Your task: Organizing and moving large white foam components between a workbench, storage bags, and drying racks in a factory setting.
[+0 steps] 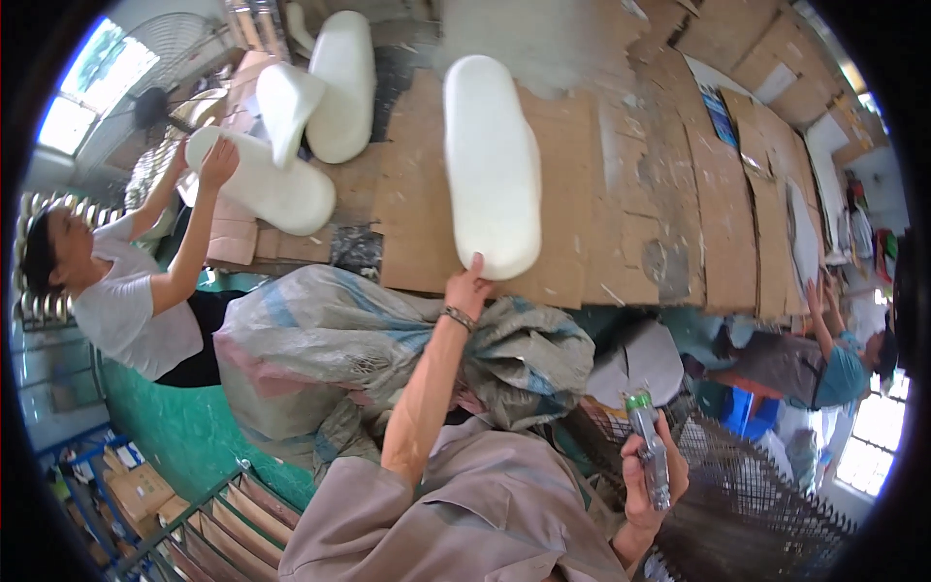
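One white sole-shaped piece (493,165) — long, smooth, rounded at both ends

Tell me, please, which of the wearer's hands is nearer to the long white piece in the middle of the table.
The left: the left hand touches the near end of the white piece; the right hand holds a metallic tool away from it, lower right.

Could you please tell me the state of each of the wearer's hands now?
Left hand: touching the near end of the elongated, rounded white slab; whether it grips cannot be told.
Right hand: closed, holding the silvery, green-ended, metallic handheld tool.
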Demonstrator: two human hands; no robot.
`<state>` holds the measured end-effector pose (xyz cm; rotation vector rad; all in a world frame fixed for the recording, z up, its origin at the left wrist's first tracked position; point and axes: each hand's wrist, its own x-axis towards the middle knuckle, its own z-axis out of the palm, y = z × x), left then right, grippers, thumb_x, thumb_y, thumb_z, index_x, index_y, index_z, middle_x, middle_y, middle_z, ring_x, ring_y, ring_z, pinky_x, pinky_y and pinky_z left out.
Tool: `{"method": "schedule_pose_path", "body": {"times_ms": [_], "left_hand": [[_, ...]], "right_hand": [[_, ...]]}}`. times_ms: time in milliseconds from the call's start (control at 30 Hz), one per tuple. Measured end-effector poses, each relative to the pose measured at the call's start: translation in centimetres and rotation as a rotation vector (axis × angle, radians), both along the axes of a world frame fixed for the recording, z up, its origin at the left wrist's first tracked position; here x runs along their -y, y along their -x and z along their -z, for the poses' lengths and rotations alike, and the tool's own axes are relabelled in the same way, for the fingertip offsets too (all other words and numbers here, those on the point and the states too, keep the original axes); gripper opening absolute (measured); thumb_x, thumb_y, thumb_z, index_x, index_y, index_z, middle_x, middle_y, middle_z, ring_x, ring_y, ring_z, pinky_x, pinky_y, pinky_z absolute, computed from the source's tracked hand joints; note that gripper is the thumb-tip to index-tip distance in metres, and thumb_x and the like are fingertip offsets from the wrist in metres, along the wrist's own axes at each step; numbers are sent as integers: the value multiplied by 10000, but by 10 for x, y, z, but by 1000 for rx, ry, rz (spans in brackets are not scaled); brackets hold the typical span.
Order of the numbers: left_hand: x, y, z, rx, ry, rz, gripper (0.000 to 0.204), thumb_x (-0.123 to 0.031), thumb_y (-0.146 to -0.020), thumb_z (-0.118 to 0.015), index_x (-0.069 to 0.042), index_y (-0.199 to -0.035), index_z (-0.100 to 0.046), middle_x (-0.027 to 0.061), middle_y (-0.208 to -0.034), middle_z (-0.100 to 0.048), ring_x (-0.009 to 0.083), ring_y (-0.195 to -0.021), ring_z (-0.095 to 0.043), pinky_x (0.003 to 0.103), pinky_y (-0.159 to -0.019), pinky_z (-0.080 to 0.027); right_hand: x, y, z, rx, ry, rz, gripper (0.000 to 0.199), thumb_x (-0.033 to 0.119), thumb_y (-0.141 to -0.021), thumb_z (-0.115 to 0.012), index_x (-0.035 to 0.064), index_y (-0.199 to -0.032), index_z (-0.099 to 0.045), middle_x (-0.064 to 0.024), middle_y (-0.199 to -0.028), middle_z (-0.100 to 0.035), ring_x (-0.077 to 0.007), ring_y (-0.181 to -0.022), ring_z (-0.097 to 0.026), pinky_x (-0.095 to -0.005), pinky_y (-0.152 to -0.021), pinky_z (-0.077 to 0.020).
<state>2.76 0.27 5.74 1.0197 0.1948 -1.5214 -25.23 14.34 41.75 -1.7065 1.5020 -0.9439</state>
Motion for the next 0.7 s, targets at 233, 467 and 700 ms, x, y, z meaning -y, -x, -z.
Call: {"method": "schedule_pose_path", "body": {"times_ms": [233, 467, 700], "left_hand": [[47, -16, -71, -179, 535, -303, 563, -234, -957, -718, -43, -1427, -475, 67, -1401, -584, 222, -1258, -581, 398, -1044, -520], [45, -49, -106, -116, 667, -292, 597, -236, -951, -719, -26, -1442, -450, 75, -1421, -572, 228, -1303, -565, 377, -1071, -520], [54, -88, -110, -105, 792, -319, 569, -203, -955, -707, -20, -1434, -460, 92, -1410, -585, 238, -1297, -570, 395, -1063, -530]], "right_hand": [[-3, 2, 6, 4, -34, 11, 535, 137, -890, -711, -125, -1335, -569, -134, -834, -711, -179, -747, -682, -298, -711, -547], [5, -23, 5, 101, -156, -40, 600, 170, -929, -697, -125, -1411, -493, -160, -965, -712, -188, -854, -660, -315, -817, -536], [23, -39, 5, 25, -182, -124, 556, 151, -924, -687, -113, -1387, -528, -149, -931, -717, -187, -826, -680, -308, -770, -549]]}}
